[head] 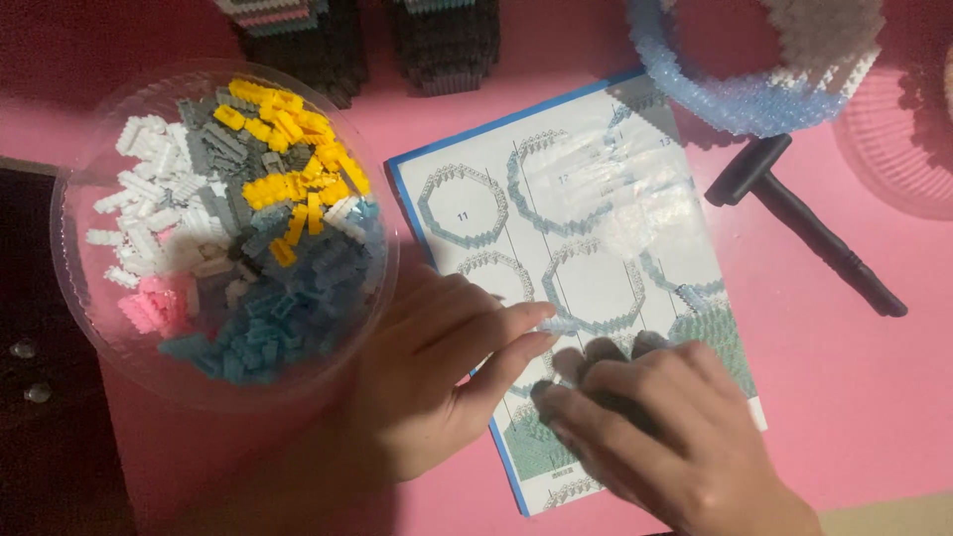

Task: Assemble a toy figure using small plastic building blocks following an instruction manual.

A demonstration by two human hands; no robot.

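My left hand (447,367) rests on the left edge of a printed instruction sheet (586,199) with ring-shaped diagrams. Between its thumb and forefinger it pinches a tiny pale blue brick (558,324). My right hand (655,437) lies palm down on the lower part of the sheet, fingers curled over a small dark piece that is mostly hidden. The fingertips of both hands almost touch.
A clear round bowl (74,248) at the left holds several small white, grey, yellow, blue and pink bricks. A pale blue and white brick ring (754,99) lies at the top right, a black hammer-shaped tool (804,223) beside it. Dark brick stacks (442,45) stand at the back.
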